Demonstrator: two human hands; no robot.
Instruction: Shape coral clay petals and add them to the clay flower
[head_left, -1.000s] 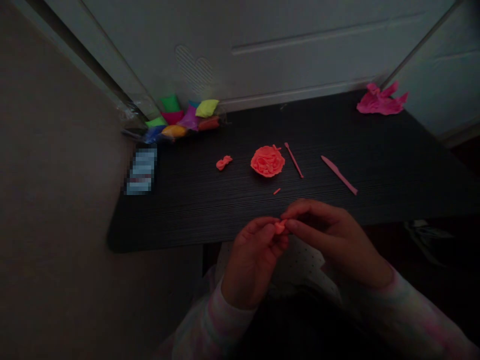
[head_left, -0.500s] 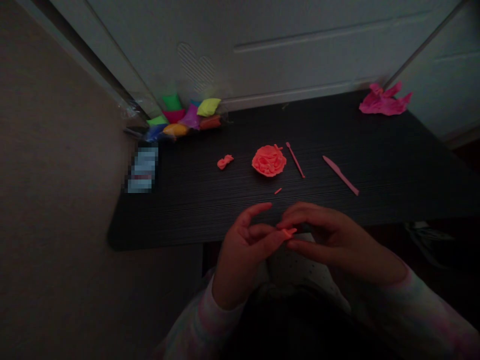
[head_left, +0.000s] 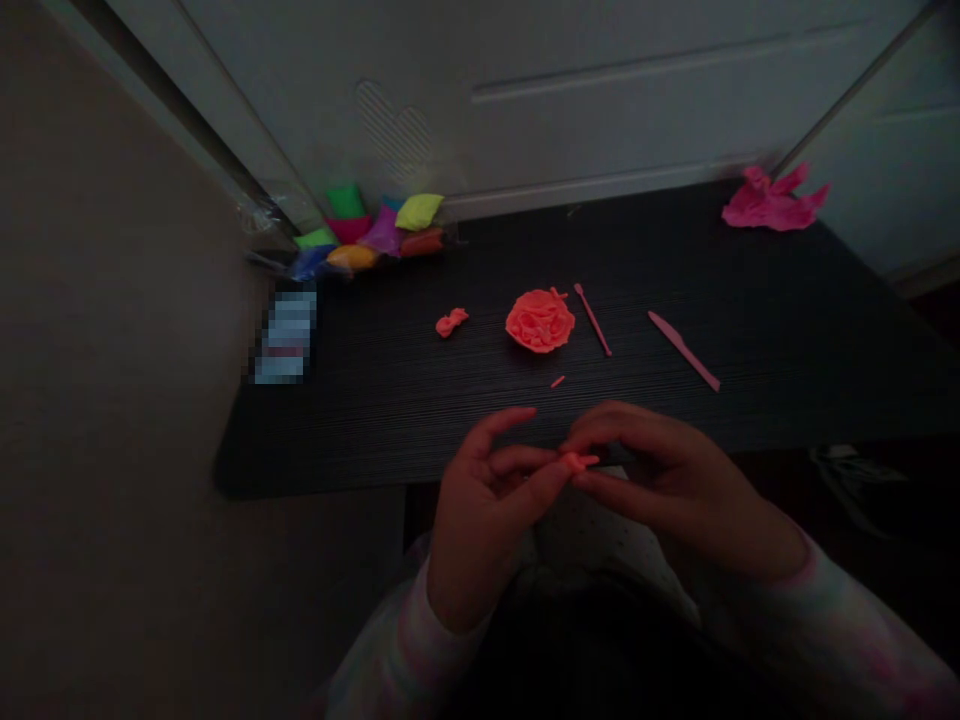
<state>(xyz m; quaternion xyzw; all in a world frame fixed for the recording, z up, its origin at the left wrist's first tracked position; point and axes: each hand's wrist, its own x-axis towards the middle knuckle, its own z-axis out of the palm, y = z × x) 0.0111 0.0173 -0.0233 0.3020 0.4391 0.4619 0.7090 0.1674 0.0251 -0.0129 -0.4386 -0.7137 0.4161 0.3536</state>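
Note:
Just in front of the dark table's near edge, my left hand pinches a small piece of coral modelling clay between thumb and finger. The fingertips of my right hand close on the same piece from the other side, and a thin tip of it sticks out between them. Beyond my hands a ruffled coral clay flower rests on the table. A thin clay strip lies on its near side, and a twisted clay lump to its left.
Right of the flower lie a thin pink modelling tool and a pink plastic knife. Colourful clay packets sit at the back left, behind a blurred-out item. A crumpled pink piece stands at the far right. A pale panel backs the table.
The small clay piece has turned slightly between my fingertips. Both hands stay nearly in place, and the things on the table lie as before.

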